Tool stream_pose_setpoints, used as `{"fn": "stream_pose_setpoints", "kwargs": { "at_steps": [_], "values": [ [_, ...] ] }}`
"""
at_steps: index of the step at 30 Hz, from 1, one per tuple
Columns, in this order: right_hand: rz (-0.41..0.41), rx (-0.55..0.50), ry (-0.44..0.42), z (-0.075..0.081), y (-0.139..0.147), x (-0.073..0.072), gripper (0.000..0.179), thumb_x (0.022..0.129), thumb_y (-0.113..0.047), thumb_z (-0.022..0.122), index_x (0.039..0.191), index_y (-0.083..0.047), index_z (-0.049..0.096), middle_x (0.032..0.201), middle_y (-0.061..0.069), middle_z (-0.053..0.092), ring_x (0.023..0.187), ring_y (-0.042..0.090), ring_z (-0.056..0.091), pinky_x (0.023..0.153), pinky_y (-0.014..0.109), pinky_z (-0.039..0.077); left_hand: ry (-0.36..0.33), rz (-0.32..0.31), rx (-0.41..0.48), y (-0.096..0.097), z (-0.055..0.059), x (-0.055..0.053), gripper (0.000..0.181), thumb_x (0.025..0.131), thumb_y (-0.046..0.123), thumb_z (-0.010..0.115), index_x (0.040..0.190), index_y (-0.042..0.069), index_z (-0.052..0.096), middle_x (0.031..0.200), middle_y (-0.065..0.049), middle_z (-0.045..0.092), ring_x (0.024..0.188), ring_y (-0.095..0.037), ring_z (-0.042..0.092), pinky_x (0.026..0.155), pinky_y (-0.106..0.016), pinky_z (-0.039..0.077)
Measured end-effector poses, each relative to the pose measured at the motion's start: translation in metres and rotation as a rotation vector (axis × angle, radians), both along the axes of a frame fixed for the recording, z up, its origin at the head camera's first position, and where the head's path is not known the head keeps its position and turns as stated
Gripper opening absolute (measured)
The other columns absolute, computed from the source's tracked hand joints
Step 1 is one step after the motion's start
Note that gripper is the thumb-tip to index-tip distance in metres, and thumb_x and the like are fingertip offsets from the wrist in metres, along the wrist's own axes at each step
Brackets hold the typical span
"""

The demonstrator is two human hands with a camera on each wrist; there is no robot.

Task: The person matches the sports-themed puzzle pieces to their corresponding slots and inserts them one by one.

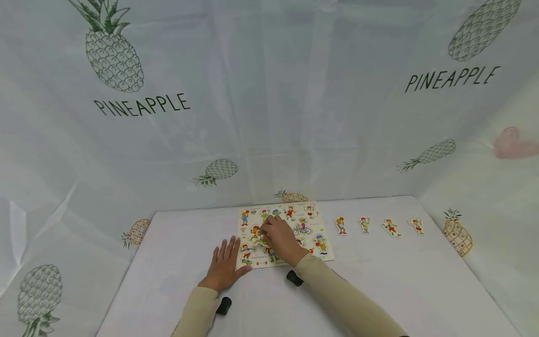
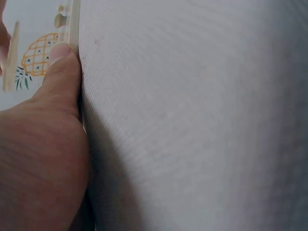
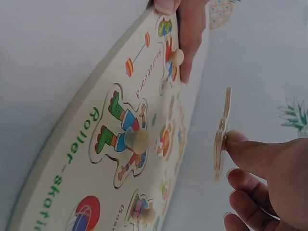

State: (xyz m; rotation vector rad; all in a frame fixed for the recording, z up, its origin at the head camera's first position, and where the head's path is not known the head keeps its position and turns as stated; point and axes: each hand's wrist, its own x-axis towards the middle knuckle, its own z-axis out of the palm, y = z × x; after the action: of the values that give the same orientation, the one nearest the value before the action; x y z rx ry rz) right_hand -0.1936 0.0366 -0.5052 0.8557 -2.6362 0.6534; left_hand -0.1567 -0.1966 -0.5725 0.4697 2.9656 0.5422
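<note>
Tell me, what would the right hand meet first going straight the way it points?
Beyond the puzzle piece it holds, the right hand would likely meet the wooden puzzle board first, though depth leaves the spot unclear.

Cream board point(image 1: 317, 224) with multicoloured figures point(image 1: 321, 244), lower centre; beige sleeves point(image 1: 349, 299), bottom; white backdrop point(image 1: 294, 117); green-lined pineapple point(image 1: 114, 61), upper left; pinkish heart point(image 1: 513, 144), right edge.

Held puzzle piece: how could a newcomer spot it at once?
On the white table, find the picture board. Just above it, the right hand pinches the wooden piece, edge-on in the right wrist view. Unlike the inset pieces, it is held in midair.
</note>
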Motion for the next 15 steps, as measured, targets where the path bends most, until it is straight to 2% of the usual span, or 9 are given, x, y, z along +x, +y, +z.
{"fn": "stream_pose_setpoints", "kwargs": {
  "at_steps": [8, 15],
  "values": [
    [-0.022, 0.046, -0.021, -0.004, -0.012, -0.022, 0.005, 0.094, -0.013, 0.081, 0.096, -0.011, 0.078, 0.098, 0.003, 0.061, 0.089, 0.02, 0.056, 0.08, 0.036, 0.054, -0.024, -0.003, -0.027, -0.001, 0.0, -0.002, 0.099, 0.099, 0.055, 0.067, 0.166, -0.002, 0.023, 0.174, -0.024, 0.019, 0.159, -0.051, 0.014, 0.127, -0.067, 0.012],
    [-0.036, 0.105, -0.063, -0.009, -0.018, -0.034, 0.007, 0.094, -0.015, 0.081, 0.1, -0.011, 0.079, 0.099, 0.002, 0.063, 0.091, 0.02, 0.059, 0.085, 0.035, 0.055, -0.019, 0.001, 0.027, -0.001, 0.003, 0.001, 0.096, 0.098, 0.047, 0.072, 0.164, -0.005, 0.025, 0.173, -0.026, 0.021, 0.158, -0.053, 0.015, 0.127, -0.069, 0.011]
  ]
}}
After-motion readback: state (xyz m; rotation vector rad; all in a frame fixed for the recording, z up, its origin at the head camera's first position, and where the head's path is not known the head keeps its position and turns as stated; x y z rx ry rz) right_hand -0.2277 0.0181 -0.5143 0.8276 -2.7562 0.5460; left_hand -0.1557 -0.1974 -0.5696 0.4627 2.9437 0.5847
